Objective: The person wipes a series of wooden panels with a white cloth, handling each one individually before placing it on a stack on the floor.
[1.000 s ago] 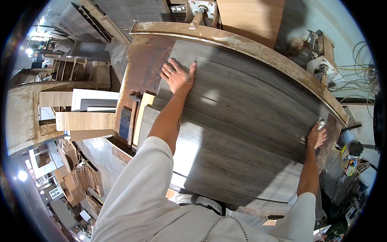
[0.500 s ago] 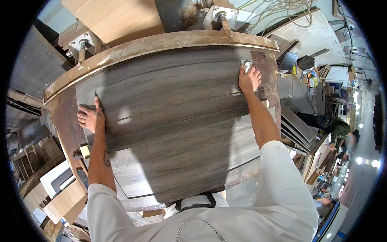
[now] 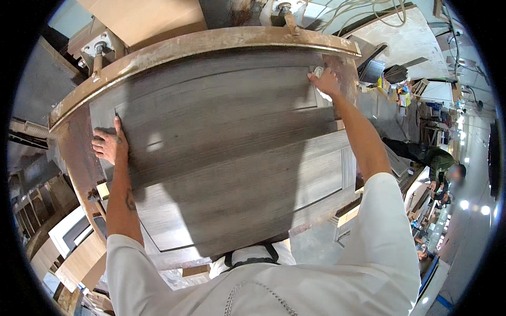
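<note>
Under my left fingers [image 3: 99, 141], spread wide and flat, lies the left end of the far grey panel [image 3: 211, 105], streaked like wood grain and scored with thin dark grooves. My right fingers [image 3: 328, 76] are closed on a crumpled white wad [image 3: 318, 71] at its right end. A matching near panel [image 3: 253, 184] sits closer to me; beyond its mate, the rust-brown tabletop [image 3: 74, 131] shows. Since half a second ago, my right fingers have moved nearer the scuffed brown bar [image 3: 211, 43]; the left kept their place.
</note>
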### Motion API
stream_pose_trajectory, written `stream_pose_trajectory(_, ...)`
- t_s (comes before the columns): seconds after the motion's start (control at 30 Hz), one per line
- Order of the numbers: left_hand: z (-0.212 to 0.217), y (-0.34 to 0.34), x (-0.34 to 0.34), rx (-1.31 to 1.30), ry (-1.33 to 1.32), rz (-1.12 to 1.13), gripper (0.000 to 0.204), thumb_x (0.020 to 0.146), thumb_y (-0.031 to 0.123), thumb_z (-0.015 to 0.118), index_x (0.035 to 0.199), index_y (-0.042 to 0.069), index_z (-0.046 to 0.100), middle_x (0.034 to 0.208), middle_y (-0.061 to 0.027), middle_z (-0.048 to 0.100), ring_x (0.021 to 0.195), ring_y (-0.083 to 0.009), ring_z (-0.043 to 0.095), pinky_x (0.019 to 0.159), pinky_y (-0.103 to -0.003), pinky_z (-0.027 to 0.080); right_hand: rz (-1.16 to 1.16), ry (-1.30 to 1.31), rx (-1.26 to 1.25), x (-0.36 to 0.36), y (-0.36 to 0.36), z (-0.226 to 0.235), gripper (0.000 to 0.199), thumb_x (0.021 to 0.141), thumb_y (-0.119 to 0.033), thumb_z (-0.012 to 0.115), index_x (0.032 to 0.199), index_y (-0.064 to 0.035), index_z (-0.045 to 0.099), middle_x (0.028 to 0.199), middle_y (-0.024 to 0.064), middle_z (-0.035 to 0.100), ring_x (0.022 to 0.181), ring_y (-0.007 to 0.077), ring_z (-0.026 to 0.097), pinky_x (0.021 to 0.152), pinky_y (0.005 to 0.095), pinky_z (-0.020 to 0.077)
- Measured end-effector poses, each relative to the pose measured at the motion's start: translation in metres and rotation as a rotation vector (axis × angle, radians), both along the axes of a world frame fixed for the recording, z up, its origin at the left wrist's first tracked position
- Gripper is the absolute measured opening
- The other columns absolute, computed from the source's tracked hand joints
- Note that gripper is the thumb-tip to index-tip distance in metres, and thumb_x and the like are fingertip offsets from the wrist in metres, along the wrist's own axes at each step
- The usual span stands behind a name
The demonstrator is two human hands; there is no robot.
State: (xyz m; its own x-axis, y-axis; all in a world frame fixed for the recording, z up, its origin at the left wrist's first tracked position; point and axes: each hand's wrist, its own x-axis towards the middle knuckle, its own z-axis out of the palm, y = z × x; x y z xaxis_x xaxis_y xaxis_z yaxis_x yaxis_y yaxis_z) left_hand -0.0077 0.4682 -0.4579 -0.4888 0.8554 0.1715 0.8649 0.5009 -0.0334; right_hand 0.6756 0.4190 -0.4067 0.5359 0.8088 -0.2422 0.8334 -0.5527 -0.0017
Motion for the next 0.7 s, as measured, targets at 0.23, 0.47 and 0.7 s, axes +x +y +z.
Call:
stream_pose_trajectory(0.23, 0.002, -0.01, -0.001, -0.044, -0.056, 0.037, 0.107, 0.081, 0.082, 0.026, 0.145, -0.003, 0.022, 0.144, -0.0334, 0.027, 0.135, -0.0452, 0.024, 0.108, -0.057, 0.016, 0.188, 0.052, -0.466, 0.007, 0.04, 0.011, 0.09, 0.082, -0.066, 0.054, 0.125, 0.0125, 0.05, 0.134, 0.0342, 0.044, 0.125, 0.0473, 0.043, 0.104, 0.0513, 0.0345)
stream_pose_trajectory(0.47, 0.023, -0.004, 0.006, -0.079, -0.145, 0.079, 0.104, 0.084, 0.078, 0.027, 0.148, -0.003, 0.013, 0.15, -0.0312, 0.019, 0.141, -0.0439, 0.014, 0.113, -0.057, 0.007, 0.19, 0.122, 0.011, 0.031, 0.011, -0.018, 0.085, 0.08, -0.06, 0.063, 0.127, 0.0108, 0.05, 0.135, 0.0297, 0.046, 0.13, 0.0386, 0.042, 0.108, 0.0427, 0.0324)
stream_pose_trajectory(0.7, 0.017, -0.01, -0.003, -0.017, -0.189, 0.042, 0.105, 0.085, 0.076, 0.032, 0.147, -0.006, 0.013, 0.146, -0.0344, 0.022, 0.138, -0.0461, 0.017, 0.113, -0.055, 0.008, 0.153, 0.082, -0.148, 0.057, 0.031, -0.028, 0.081, 0.078, -0.054, 0.068, 0.125, 0.0081, 0.049, 0.118, 0.0283, 0.057, 0.112, 0.0409, 0.054, 0.098, 0.0441, 0.0397)
